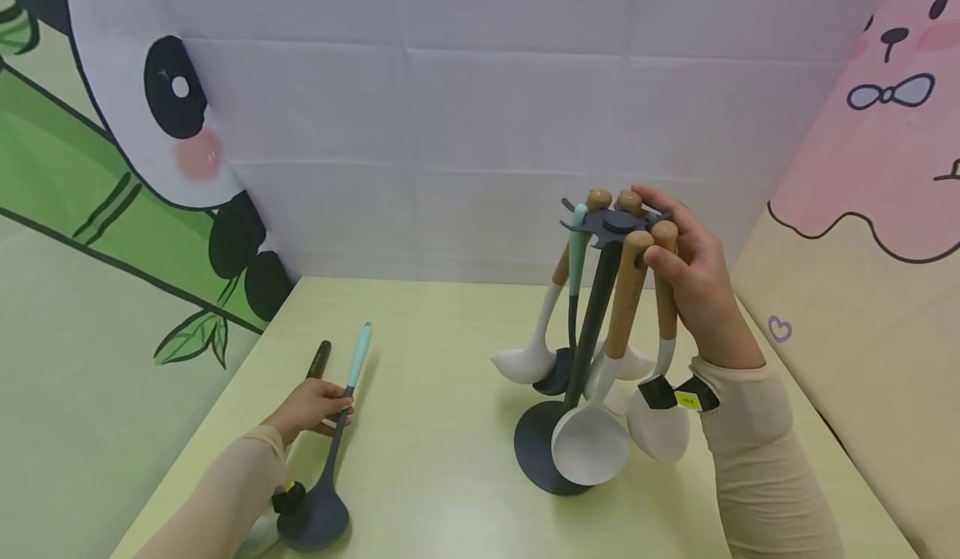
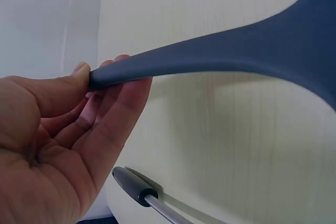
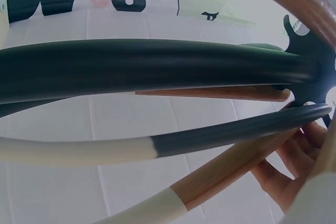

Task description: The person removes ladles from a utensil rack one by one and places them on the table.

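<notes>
In the head view my left hand [image 1: 311, 407] pinches the shaft of a dark spatula [image 1: 315, 517] with a mint handle [image 1: 360, 355], thumb on one side and fingers on the other. Its neck [image 2: 210, 53] flares into a broad head in the left wrist view. My right hand [image 1: 701, 280] grips the top of a dark utensil rack [image 1: 619, 222], fingers curled over its rim among the wooden handles. White ladles [image 1: 591, 446] and other utensils hang round the rack's post [image 1: 596, 317]. Fingertips reach a wooden handle [image 3: 231, 171] in the right wrist view.
Beside the spatula lies a utensil with a dark handle [image 1: 319, 360] and a metal shaft [image 2: 165, 211], partly hidden by the left arm. The rack's round base [image 1: 540, 451] stands on the pale table [image 1: 427, 426]. Printed cloth walls [image 1: 487, 126] enclose the back and sides.
</notes>
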The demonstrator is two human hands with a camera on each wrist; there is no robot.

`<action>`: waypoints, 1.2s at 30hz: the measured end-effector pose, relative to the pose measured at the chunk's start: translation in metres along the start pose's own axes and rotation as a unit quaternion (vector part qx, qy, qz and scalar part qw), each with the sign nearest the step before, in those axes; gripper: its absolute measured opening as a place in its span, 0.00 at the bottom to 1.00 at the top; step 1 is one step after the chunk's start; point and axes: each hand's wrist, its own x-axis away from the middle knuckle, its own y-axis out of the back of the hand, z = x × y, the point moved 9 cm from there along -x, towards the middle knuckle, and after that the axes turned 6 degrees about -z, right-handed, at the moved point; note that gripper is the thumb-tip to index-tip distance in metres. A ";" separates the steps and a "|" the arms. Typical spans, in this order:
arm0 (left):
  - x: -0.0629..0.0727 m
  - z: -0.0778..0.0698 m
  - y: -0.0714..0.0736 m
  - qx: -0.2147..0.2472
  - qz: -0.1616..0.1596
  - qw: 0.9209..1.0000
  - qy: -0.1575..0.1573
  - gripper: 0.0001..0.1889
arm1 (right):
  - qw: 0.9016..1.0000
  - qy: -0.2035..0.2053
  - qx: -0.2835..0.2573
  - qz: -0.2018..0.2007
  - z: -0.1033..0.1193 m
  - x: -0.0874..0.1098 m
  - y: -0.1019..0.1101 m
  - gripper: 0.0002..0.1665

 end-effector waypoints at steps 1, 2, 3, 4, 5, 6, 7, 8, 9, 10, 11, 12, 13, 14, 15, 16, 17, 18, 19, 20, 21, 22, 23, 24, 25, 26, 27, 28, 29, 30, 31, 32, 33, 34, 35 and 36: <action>0.000 0.001 0.000 0.001 -0.002 1.000 0.004 0.10 | 1.000 0.000 0.000 0.000 0.000 0.000 0.000 0.44; -0.001 0.002 0.001 0.002 -0.004 1.000 0.008 0.10 | 1.000 0.000 0.000 0.000 0.000 0.000 0.000 0.44; -0.001 0.003 0.001 0.003 -0.005 1.000 0.011 0.10 | 1.000 0.000 0.000 0.000 0.000 -0.001 0.000 0.44; -0.001 0.004 0.000 0.002 -0.003 1.000 0.012 0.10 | 1.000 0.001 0.000 0.001 0.000 -0.001 0.000 0.45; -0.001 0.004 0.000 0.001 -0.003 1.000 0.014 0.10 | 1.000 0.002 0.001 0.001 0.000 -0.001 0.000 0.45; -0.001 0.005 0.000 0.000 -0.002 1.000 0.017 0.10 | 1.000 0.003 0.001 0.002 0.000 -0.001 0.000 0.45; -0.002 0.005 0.000 0.001 -0.004 1.000 0.021 0.10 | 1.000 0.003 0.001 0.003 0.000 -0.001 0.000 0.45; -0.002 0.005 0.000 -0.001 -0.003 1.000 0.022 0.10 | 1.000 0.004 0.000 0.003 0.000 -0.001 0.000 0.46; -0.002 0.006 0.000 -0.003 -0.002 1.000 0.023 0.10 | 1.000 0.005 0.001 0.004 0.000 -0.001 0.000 0.46; -0.002 0.006 -0.001 -0.005 -0.001 1.000 0.024 0.10 | 1.000 0.005 0.001 0.004 0.000 -0.001 0.000 0.46; -0.003 0.007 -0.001 -0.004 -0.003 1.000 0.028 0.10 | 1.000 0.005 0.001 0.005 0.000 -0.001 0.000 0.47; -0.003 0.008 -0.001 -0.004 -0.003 1.000 0.031 0.10 | 1.000 0.005 0.000 0.005 0.000 -0.001 0.000 0.47; -0.004 0.009 -0.001 -0.004 -0.003 0.999 0.034 0.10 | 1.000 0.005 0.000 0.006 0.000 -0.002 0.000 0.46; -0.004 0.010 -0.001 -0.005 -0.002 0.999 0.035 0.10 | 1.000 0.004 0.000 0.006 -0.001 -0.002 0.000 0.46; -0.005 0.012 -0.001 -0.006 -0.001 0.999 0.037 0.09 | 1.000 0.005 0.001 0.006 -0.001 -0.002 0.000 0.46; -0.005 0.013 -0.001 -0.007 0.000 0.999 0.038 0.09 | 1.000 0.004 0.000 0.006 -0.001 -0.002 0.000 0.45; -0.005 0.014 -0.002 -0.008 0.002 0.999 0.039 0.09 | 1.000 0.005 0.001 0.006 -0.001 -0.002 0.000 0.45; -0.005 0.015 -0.002 -0.010 0.003 0.999 0.039 0.09 | 1.000 0.005 0.001 0.006 -0.001 -0.002 0.000 0.45; -0.006 0.016 -0.001 -0.012 0.002 0.999 0.041 0.09 | 1.000 0.004 0.001 0.006 -0.001 -0.002 0.000 0.44; -0.006 0.017 -0.001 -0.015 0.003 0.999 0.041 0.09 | 1.000 0.004 0.001 0.006 -0.001 -0.002 0.000 0.45; -0.006 0.018 -0.001 -0.016 0.002 0.999 0.043 0.09 | 1.000 0.004 0.002 0.006 -0.001 -0.001 0.000 0.45; -0.007 0.019 0.000 -0.019 0.003 0.999 0.044 0.09 | 1.000 0.004 0.002 0.006 -0.001 -0.001 0.000 0.45; -0.007 0.020 0.000 -0.021 0.003 0.999 0.046 0.09 | 1.000 0.004 0.003 0.005 -0.001 -0.001 0.000 0.45; -0.007 0.021 0.001 -0.024 0.003 0.999 0.049 0.09 | 1.000 0.003 0.004 0.005 -0.001 -0.001 0.000 0.45; -0.007 0.022 0.001 -0.024 0.001 0.998 0.053 0.09 | 1.000 0.003 0.005 0.005 -0.001 -0.001 0.000 0.45; -0.007 0.023 0.002 -0.026 0.000 0.998 0.055 0.09 | 1.000 0.003 0.004 0.006 -0.001 -0.001 0.001 0.45; -0.007 0.023 0.002 -0.027 -0.001 0.998 0.058 0.09 | 1.000 0.002 0.004 0.006 -0.001 -0.001 0.001 0.45; -0.007 0.023 0.002 -0.030 0.001 0.998 0.058 0.09 | 1.000 0.001 0.004 0.006 -0.001 -0.001 0.001 0.45; -0.007 0.024 0.003 -0.031 -0.002 0.998 0.062 0.09 | 1.000 0.000 0.004 0.006 -0.002 -0.001 0.001 0.45; -0.007 0.024 0.003 -0.033 -0.005 0.997 0.064 0.09 | 1.000 -0.001 0.004 0.006 -0.002 -0.001 0.001 0.44; -0.007 0.024 0.004 -0.036 -0.009 0.997 0.067 0.08 | 1.000 -0.002 0.004 0.006 -0.002 -0.001 0.001 0.44; -0.007 0.024 0.004 -0.043 -0.010 0.997 0.066 0.08 | 1.000 -0.003 0.004 0.005 -0.002 -0.001 0.001 0.44; -0.007 0.025 0.005 -0.049 -0.012 0.996 0.068 0.08 | 1.000 -0.004 0.005 0.005 -0.002 -0.001 0.001 0.44; -0.007 0.025 0.005 -0.056 -0.013 0.996 0.068 0.08 | 1.000 -0.004 0.007 0.004 -0.002 -0.001 0.002 0.43; -0.007 0.026 0.006 -0.063 -0.017 0.995 0.072 0.08 | 1.000 -0.004 0.008 0.004 -0.002 -0.001 0.002 0.43; -0.007 0.026 0.007 -0.071 -0.017 0.995 0.072 0.08 | 1.000 -0.004 0.009 0.004 -0.003 -0.001 0.002 0.43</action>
